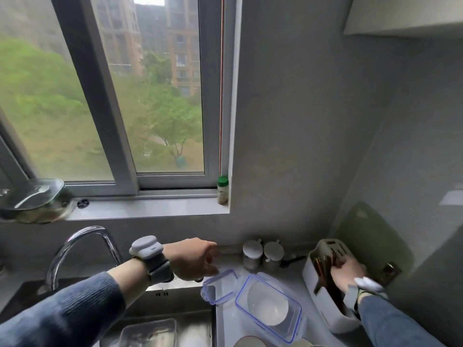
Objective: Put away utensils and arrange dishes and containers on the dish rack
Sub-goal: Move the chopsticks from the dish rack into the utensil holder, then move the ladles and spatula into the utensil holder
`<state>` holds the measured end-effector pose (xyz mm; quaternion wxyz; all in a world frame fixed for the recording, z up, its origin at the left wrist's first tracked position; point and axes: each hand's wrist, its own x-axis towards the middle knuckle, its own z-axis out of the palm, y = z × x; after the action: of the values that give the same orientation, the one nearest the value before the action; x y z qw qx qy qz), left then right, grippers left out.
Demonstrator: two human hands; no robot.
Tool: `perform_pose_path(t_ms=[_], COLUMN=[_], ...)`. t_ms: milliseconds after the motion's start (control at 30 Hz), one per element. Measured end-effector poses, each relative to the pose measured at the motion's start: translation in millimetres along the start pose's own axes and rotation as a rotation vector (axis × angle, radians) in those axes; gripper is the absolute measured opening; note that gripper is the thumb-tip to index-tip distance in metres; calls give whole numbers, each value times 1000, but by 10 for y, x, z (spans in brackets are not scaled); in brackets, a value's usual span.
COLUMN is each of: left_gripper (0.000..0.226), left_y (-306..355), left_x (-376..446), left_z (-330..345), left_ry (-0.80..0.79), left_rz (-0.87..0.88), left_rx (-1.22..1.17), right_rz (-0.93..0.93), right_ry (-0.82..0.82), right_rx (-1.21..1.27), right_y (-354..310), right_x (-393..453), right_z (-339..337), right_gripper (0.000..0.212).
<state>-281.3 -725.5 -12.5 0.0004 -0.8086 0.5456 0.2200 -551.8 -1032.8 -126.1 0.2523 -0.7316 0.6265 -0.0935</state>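
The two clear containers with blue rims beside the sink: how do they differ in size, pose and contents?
The larger container lies nearer the camera and holds a white bowl; the smaller container lies behind it, by the left hand, and looks empty. The smaller one appears tilted, its rim overhanging the sink edge; the larger rests flatter. Both are clear plastic, blue-trimmed and lidless.

Crowded desk corner, open air above

The right hand (pixel 347 270) fills the mouth of the white utensil holder (pixel 323 309), hemmed by the wall and a leaning cutting board (pixel 375 236); two jars (pixel 263 254) block the back edge, clear containers (pixel 270 311) cover the desk beside the sink (pixel 195 321), and the left hand (pixel 198 259) hangs over them near the faucet (pixel 75 249)
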Motion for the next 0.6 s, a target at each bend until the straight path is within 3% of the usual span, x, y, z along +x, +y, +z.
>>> perform_pose_path(t_ms=[233, 600], left_gripper=[33, 44], left_y=[-239, -940], left_x=[-128, -677], left_z=[-66, -205], left_ry=[88, 211], left_rz=[-64, -237], left_rx=[33, -96], right_rz=[-165, -677], right_ry=[75, -230], right_rx=[74, -25], right_y=[-481, -2116], right_x=[-250, -1107], right_z=[-87, 393], right_gripper=[16, 24])
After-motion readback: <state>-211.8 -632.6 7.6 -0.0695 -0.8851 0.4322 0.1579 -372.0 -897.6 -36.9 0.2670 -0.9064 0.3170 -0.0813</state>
